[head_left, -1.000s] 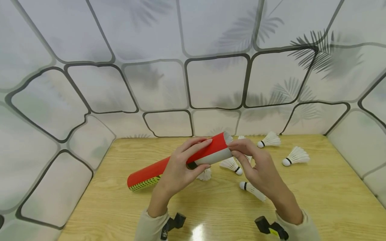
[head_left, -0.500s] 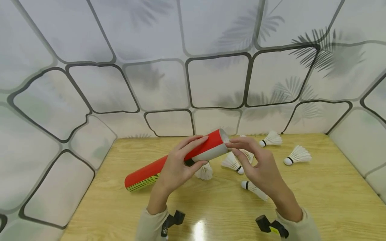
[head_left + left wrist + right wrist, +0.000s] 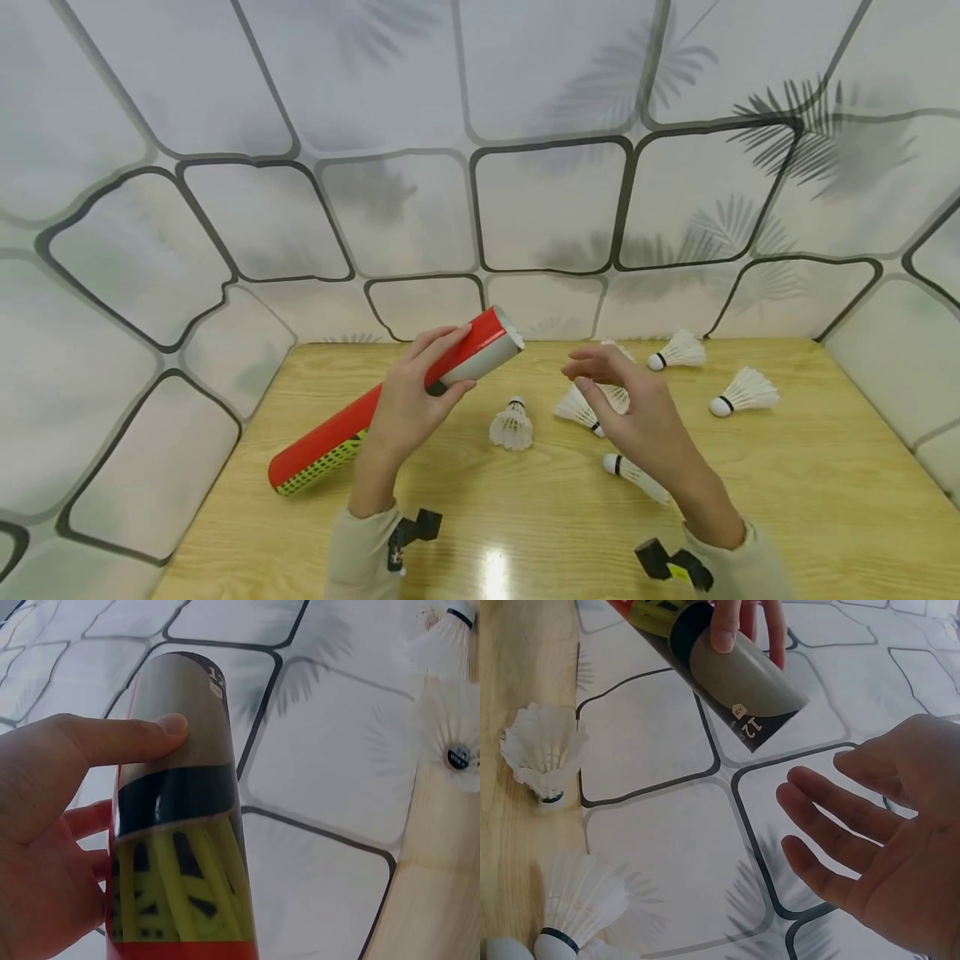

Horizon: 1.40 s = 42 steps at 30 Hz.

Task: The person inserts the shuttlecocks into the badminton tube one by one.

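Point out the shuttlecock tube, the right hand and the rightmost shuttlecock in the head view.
Shuttlecock tube (image 3: 330, 437): head view, red side.
Right hand (image 3: 645, 408): head view, back of hand.
Rightmost shuttlecock (image 3: 752, 389): head view, feathers.

Pale walls (image 3: 551, 208), perhaps cloth, with dark rounded outlines (image 3: 623, 208) and grey leaves (image 3: 780, 142) border a wood-grain table (image 3: 570, 533) bearing a bright glare (image 3: 495, 573).

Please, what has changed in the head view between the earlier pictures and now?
The left hand has moved the red tube to the left, so its open end is now apart from the right hand, whose fingers were at it before. The shuttlecock partly covered earlier now shows in full. The left hand's grip on the tube and the shuttlecocks on the table stayed as they were.
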Each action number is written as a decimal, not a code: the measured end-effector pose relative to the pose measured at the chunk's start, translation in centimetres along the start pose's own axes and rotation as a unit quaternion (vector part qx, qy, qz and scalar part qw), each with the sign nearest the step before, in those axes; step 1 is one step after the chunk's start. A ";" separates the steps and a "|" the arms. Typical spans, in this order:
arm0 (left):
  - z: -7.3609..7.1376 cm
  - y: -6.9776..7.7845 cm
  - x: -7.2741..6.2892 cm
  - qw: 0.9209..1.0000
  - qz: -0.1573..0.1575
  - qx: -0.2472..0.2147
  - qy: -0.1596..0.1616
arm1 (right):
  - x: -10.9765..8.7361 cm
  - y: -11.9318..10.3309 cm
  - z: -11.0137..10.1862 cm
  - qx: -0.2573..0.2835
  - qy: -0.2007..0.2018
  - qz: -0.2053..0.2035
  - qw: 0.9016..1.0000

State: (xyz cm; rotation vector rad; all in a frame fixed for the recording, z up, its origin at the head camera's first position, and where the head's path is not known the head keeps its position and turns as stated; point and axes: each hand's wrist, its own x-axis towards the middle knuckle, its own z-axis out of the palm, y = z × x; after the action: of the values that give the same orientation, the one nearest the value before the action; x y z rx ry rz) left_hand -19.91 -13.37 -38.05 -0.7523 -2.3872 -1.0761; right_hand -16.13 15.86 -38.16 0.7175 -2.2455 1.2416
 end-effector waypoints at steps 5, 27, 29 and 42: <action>-0.3 -1.2 -0.1 1.000 -0.024 0.019 0.006 | -0.2 0.6 1.4 -0.010 -0.037 0.013 0.999; -0.8 -4.4 -0.9 0.994 -0.075 0.079 0.012 | -3.0 2.9 9.0 0.098 -0.245 0.157 0.952; -0.7 -4.4 -0.9 0.994 -0.075 0.079 0.013 | -3.2 3.2 9.2 0.100 -0.245 0.156 0.952; -0.6 -4.5 -0.9 0.994 -0.080 0.074 0.012 | -3.1 4.4 9.6 0.116 -0.181 0.202 0.955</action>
State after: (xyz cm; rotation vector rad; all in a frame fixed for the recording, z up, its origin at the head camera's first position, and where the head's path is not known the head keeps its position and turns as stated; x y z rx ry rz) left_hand -21.99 -16.60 -40.68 -0.5030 -2.5087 -0.9501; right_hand -18.08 10.25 -47.44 0.6273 -2.6698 1.7069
